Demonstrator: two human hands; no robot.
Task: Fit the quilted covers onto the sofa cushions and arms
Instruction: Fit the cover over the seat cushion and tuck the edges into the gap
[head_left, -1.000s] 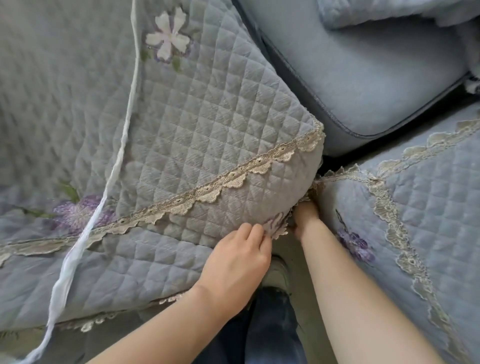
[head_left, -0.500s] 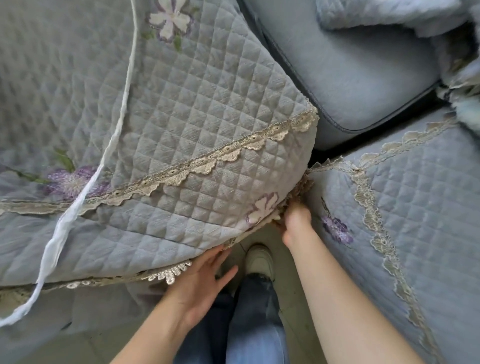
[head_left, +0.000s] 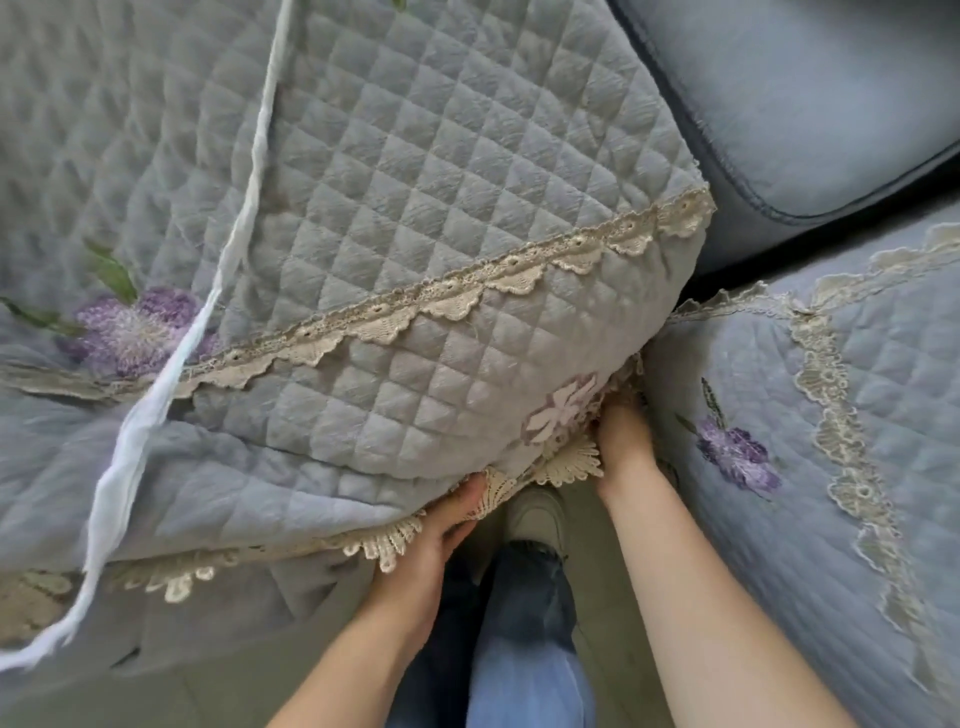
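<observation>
Your left hand (head_left: 441, 525) grips the quilted cover's (head_left: 415, 218) lace hem (head_left: 395, 540) from below. Your right hand (head_left: 621, 436) is tucked under the corner — its grip can't be told.

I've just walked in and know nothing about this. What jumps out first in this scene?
A big blue-grey quilted cover with a cream lace trim fills the upper middle, draped over a cushion corner. Below it, the left hand and right hand reach under the lace-fringed bottom edge. A purple embroidered flower sits at the left, and a white fabric strip hangs diagonally across the cover.
</observation>
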